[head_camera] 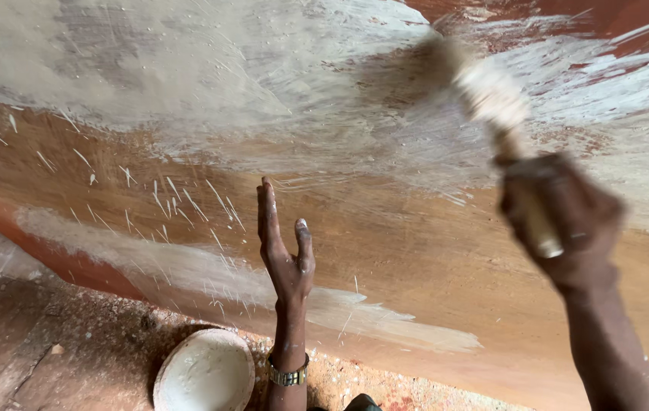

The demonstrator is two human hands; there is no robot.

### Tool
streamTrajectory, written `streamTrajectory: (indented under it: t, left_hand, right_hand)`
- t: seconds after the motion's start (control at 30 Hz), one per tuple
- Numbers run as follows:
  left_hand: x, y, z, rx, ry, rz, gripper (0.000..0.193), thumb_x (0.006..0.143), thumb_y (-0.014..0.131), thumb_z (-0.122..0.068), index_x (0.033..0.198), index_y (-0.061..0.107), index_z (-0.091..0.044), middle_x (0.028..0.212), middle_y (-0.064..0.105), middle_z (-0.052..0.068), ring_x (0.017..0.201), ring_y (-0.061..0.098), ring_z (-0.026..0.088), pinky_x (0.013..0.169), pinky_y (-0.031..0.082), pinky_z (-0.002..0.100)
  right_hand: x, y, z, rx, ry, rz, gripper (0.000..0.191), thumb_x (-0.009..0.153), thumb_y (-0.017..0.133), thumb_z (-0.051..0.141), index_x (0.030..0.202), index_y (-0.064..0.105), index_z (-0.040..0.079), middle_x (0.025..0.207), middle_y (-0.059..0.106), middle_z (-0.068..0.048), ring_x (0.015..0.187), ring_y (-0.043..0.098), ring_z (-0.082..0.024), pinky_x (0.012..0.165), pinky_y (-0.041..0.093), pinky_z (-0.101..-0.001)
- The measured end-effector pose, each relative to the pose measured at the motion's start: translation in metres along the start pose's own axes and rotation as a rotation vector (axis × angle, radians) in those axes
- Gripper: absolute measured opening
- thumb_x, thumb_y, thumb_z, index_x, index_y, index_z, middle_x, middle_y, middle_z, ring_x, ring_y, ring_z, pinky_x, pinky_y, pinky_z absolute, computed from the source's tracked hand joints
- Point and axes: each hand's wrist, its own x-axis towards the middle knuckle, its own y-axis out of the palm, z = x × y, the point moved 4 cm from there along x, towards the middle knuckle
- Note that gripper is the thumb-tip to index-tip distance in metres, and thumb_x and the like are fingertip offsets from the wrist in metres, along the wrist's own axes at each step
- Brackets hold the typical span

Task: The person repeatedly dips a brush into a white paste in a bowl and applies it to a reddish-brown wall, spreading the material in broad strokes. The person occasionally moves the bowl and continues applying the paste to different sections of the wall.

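Whitewash goes onto a reddish-brown wall by brush.

The right hand (568, 221), arm raised, is fisted round the handle of a blurred brush (484, 91) whose pale bristles meet the wall (416, 251) at upper right. The left hand (285, 243) stands edge-on, fingers straight and pressed together, thumb apart, beside the streaked, spattered surface. A round white-coated bowl (204, 373) sits on the gritty floor (50, 350) below.

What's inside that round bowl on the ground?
The bowl is coated all over inside with whitish paint. The left hand's wrist hides a bit of its rim, and the frame edge cuts off its bottom.
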Motion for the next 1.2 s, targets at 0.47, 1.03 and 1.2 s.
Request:
streamTrajectory:
  t: [0.47, 1.03, 1.2]
  left_hand:
    - [-0.003, 0.003, -0.002, -0.071, -0.065, 0.003, 0.068, 0.111, 0.046, -0.043, 0.165, 0.027, -0.008, 0.172, 0.033, 0.016, 0.161, 0.031, 0.035, 0.132, 0.028, 0.05]
    - [-0.006, 0.021, -0.002, -0.115, -0.018, 0.275, 0.068, 0.102, 0.064, -0.037, 0.161, 0.037, -0.015, 0.171, 0.033, 0.009, 0.161, 0.028, 0.03, 0.13, 0.03, 0.054]
    - [-0.004, 0.019, 0.004, -0.155, -0.056, 0.213, 0.058, 0.106, 0.06, -0.032, 0.158, 0.043, -0.013, 0.168, 0.04, 0.01, 0.16, 0.032, 0.029, 0.13, 0.03, 0.053]
  right_hand:
    - [-0.047, 0.115, 0.078, 0.077, -0.336, 0.393, 0.033, 0.098, 0.075, 0.006, 0.13, 0.073, -0.003, 0.085, 0.074, -0.01, 0.059, 0.066, -0.014, 0.042, 0.055, -0.0247]
    - [0.031, -0.047, 0.015, -0.117, -0.02, 0.1, 0.016, 0.101, 0.069, 0.006, 0.112, 0.071, -0.006, 0.091, 0.069, -0.018, 0.069, 0.067, -0.019, 0.05, 0.055, -0.0269]
    - [0.009, 0.025, 0.04, -0.353, -0.411, 0.135, 0.006, 0.095, 0.074, 0.012, 0.097, 0.071, 0.007, 0.085, 0.073, -0.013, 0.061, 0.065, -0.016, 0.045, 0.051, -0.0269]
